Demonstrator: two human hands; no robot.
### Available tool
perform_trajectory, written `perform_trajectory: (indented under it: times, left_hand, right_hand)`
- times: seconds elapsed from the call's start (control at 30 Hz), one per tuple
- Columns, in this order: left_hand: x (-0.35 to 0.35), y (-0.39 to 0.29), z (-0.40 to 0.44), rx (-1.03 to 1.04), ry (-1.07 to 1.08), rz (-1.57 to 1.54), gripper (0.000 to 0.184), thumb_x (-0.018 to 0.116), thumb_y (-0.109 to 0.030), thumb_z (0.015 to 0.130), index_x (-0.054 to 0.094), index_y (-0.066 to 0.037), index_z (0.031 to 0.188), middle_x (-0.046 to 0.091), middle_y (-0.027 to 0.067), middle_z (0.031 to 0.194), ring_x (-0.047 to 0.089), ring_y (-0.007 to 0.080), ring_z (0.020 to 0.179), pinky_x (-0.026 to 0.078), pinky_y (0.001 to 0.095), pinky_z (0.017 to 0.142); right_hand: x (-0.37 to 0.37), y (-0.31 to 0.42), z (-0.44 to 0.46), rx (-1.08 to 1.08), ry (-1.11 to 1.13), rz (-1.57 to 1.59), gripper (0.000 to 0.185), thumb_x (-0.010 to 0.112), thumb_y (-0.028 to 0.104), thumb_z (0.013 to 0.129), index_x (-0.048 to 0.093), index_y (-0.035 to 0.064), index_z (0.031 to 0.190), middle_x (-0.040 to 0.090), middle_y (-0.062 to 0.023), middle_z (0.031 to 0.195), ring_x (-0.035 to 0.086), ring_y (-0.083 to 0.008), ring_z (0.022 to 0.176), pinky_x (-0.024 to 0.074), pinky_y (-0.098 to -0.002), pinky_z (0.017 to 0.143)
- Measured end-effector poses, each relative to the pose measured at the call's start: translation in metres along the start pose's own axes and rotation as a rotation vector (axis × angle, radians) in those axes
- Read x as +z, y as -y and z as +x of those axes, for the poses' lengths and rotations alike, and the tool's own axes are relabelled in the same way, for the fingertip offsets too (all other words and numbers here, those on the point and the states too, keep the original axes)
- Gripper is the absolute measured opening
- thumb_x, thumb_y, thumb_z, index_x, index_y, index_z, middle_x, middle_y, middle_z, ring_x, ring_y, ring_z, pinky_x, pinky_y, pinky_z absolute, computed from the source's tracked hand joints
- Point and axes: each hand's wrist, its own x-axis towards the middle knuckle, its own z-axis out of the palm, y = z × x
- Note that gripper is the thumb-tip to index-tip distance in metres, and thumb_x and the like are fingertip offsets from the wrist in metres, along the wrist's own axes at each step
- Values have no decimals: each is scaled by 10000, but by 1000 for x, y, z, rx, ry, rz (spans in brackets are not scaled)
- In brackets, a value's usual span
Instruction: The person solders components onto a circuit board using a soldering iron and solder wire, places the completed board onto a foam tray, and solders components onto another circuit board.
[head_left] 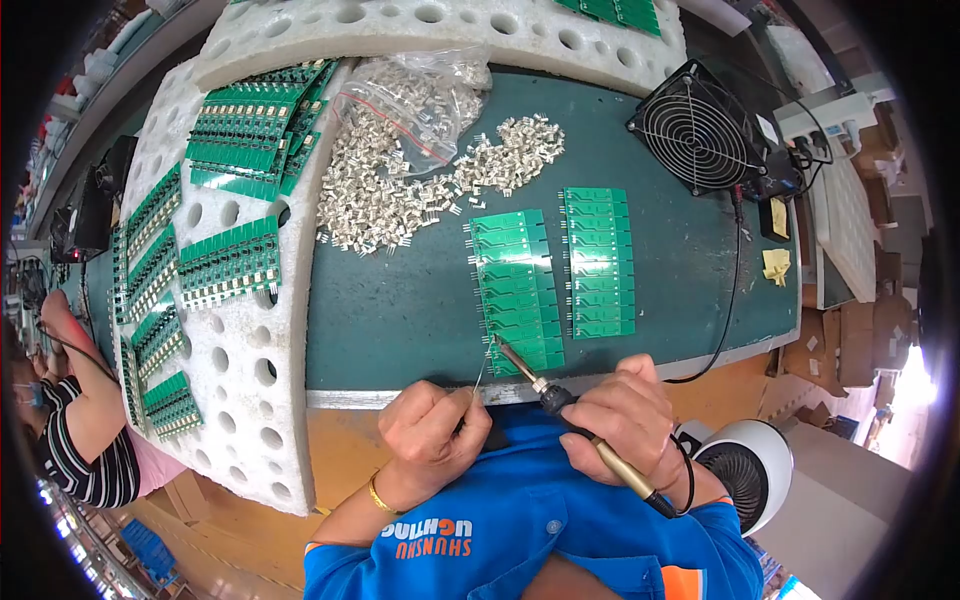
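Note:
My right hand is closed round the handle of a soldering iron. The iron's tip touches or hovers just over the lower left edge of a green circuit board panel. My left hand is closed in a pinch on a thin wire, whose far end reaches the same edge near the tip. A second green panel lies to the right of the first. Small white connectors are heaped behind, beside a clear plastic bag of them.
White foam blocks on the left carry several green boards. A black fan stands at the back right, with a cable running down. Yellow paper lies near the right edge. A co-worker's arm is at far left.

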Motion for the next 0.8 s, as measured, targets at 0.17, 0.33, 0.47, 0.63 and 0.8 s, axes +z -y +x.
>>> perform_trajectory:
  times: [0.17,0.33,0.47,0.63,0.8]
  left_hand:
    - [2,0,0,-2,-23,-4,124,751,7,629,696,-37,732,484,44,560,492,179,465,386,313,416]
    - [3,-1,3,-11,-24,3,122,745,20,630,692,-29,728,478,47,556,483,178,459,381,310,413]
    - [4,0,3,-10,-32,-5,123,743,24,629,690,-27,728,474,46,555,480,178,458,377,308,411]
    - [4,0,4,-1,-26,-10,125,741,25,626,690,-28,727,468,44,552,474,176,454,373,307,409]
    - [3,0,2,-1,-11,-4,127,741,25,624,690,-28,727,473,45,553,478,175,454,374,307,409]
  right_hand:
    - [0,0,0,1,-1,-4,323,807,129,678,656,63,955,632,-47,751,590,-197,635,400,-347,647]
    - [0,-1,1,4,-5,4,319,804,129,679,655,63,953,633,-49,752,587,-197,632,401,-350,650]
    - [1,-1,1,5,-5,-1,316,805,131,681,656,62,952,630,-48,750,584,-198,629,401,-350,649]
    - [0,0,1,-5,-8,-4,316,805,135,683,656,61,953,627,-47,748,582,-197,625,399,-348,641]
    - [0,1,-2,-1,1,-4,323,811,172,700,654,62,960,624,-45,744,584,-194,623,400,-344,637]
